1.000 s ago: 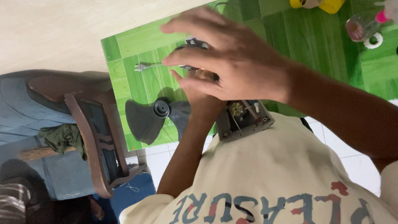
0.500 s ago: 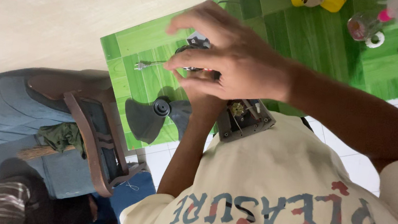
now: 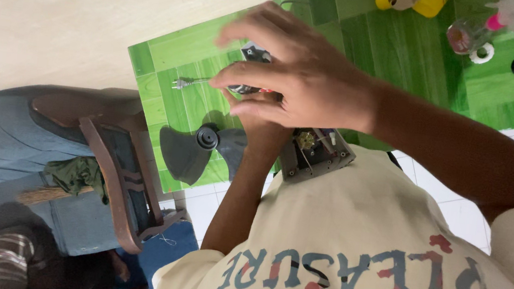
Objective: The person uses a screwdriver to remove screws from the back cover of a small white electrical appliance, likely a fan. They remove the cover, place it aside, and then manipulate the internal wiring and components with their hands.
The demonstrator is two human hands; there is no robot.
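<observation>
overhead, the right hand [image 3: 303, 85] pinched a screwdriver [image 3: 238, 88] in closed fingers [image 3: 228, 82] above the green mat [image 3: 176, 56]; the left hand [image 3: 263, 122] beneath was mostly hidden, grip unclear, near the grey fan blade [image 3: 194, 150].

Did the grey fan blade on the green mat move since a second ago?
No. The grey fan blade lies at the same spot near the green mat edge, beside the wooden chair.

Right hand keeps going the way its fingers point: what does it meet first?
The right hand points toward the picture's left, with a metal-tipped tool sticking out ahead. Past that tip, only bare green mat shows, then the beige surface. The grey fan blade lies off that line. Depth is unclear.
</observation>
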